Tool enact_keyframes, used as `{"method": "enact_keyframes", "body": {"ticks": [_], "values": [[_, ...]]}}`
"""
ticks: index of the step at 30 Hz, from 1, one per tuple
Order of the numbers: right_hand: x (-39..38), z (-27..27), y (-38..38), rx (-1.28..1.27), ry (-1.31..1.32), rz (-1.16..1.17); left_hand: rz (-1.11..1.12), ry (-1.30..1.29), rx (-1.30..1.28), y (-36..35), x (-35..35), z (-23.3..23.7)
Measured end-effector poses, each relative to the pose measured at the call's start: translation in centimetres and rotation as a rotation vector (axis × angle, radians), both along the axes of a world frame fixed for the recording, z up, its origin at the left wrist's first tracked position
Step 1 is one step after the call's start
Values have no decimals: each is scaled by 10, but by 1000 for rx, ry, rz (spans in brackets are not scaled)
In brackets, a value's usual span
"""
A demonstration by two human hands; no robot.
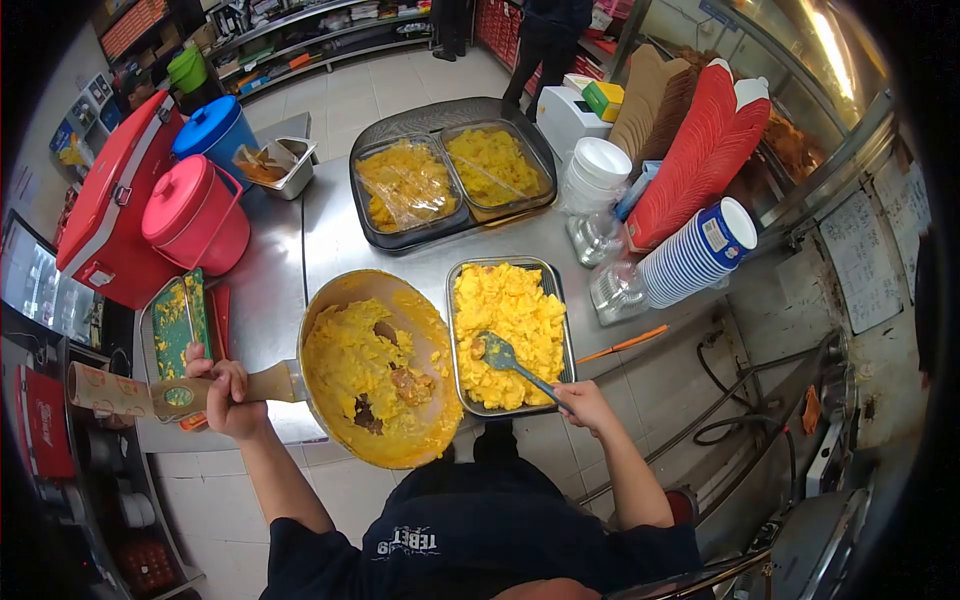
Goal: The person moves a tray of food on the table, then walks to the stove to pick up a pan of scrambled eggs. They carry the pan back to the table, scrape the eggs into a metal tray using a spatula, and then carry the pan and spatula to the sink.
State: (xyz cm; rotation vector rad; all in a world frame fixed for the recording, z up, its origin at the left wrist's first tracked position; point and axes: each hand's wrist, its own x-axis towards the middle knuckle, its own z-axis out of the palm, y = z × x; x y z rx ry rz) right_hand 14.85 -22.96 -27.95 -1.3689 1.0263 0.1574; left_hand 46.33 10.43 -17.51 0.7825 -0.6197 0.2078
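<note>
A large pan [375, 370], its inside coated with yellow food and brownish bits, is tilted at the counter's front edge. My left hand [232, 392] is wrapped round its long handle [272, 384]. Right beside the pan stands a rectangular tray [566, 340] heaped with yellow scrambled-egg-like food [505, 310]. In my right hand [585, 405] is the handle of a grey spatula [497, 350], whose head rests on the food in the tray.
Behind are two film-covered food containers [405, 185] in a black tray. Red [195, 215] and blue [215, 130] buckets stand left; stacked cups [695, 255], plastic lids [618, 290] and red cartons [690, 160] stand right. Two people's legs [540, 55] show at the back.
</note>
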Motion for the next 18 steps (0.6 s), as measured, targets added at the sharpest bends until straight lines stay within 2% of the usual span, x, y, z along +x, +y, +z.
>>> {"method": "enact_keyframes", "body": {"ticks": [2,6,8,9,11,12,14,15,17,18], "values": [[4,3,10,1,-61,-53,4,19,-19,-1,-1,0],[8,-2,19,55,-95,-15,17,30,-27,3,4,-2],[9,6,47,-727,-244,254,8,59,-26,6,4,-5],[9,15,56,-719,-230,245,21,51,-29,6,6,-7],[10,38,66,-1057,-64,415,21,60,-21,9,7,-11],[6,46,61,-1125,-135,257,13,42,-24,10,8,-12],[-11,81,34,-1134,99,296,10,23,-26,15,12,-17],[-24,87,21,-1130,105,298,8,29,-23,14,11,-17],[-45,94,1,-1198,186,540,-1,42,-31,11,10,-13],[-45,93,3,-1202,187,537,-3,41,-35,10,10,-12]]}}
